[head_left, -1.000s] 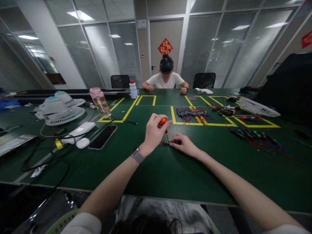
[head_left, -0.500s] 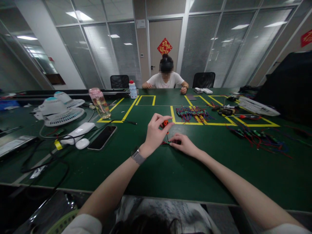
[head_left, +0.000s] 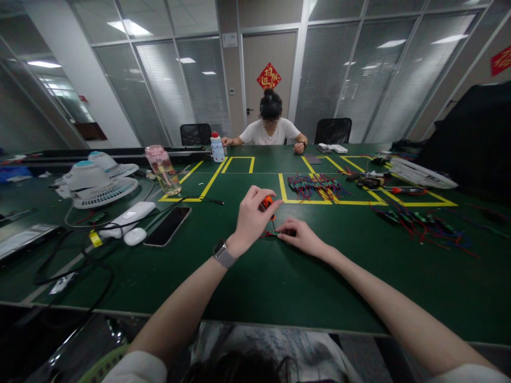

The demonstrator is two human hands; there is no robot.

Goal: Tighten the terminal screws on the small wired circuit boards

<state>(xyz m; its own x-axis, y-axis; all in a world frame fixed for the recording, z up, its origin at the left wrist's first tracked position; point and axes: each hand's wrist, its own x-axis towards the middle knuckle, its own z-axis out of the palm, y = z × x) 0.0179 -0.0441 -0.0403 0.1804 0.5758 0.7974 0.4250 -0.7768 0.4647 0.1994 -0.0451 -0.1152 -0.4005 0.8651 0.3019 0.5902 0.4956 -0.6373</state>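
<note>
My left hand [head_left: 253, 215] is closed around the orange and black handle of a screwdriver [head_left: 268, 201], held upright with its thin shaft pointing down. Under the tip lies a small green circuit board [head_left: 273, 234] with short red wires at its left side. The fingers of my right hand [head_left: 299, 234] pinch the right edge of that board against the table. A dark part shows between the right thumb and fingers, too small to name. Whether the tip touches the board, I cannot tell.
Ahead to the right lies a bundle of wired circuit boards [head_left: 317, 186]; more wired boards [head_left: 423, 226] are farther right. On the left are a phone [head_left: 167, 226], a white fan [head_left: 104, 189], cables and a pink-lidded bottle [head_left: 163, 170]. A person [head_left: 269, 130] sits opposite.
My left hand has shifted slightly and the screwdriver handle has turned, showing more orange. My right hand stays in place. The person opposite has reached a hand toward the blue-white bottle.
</note>
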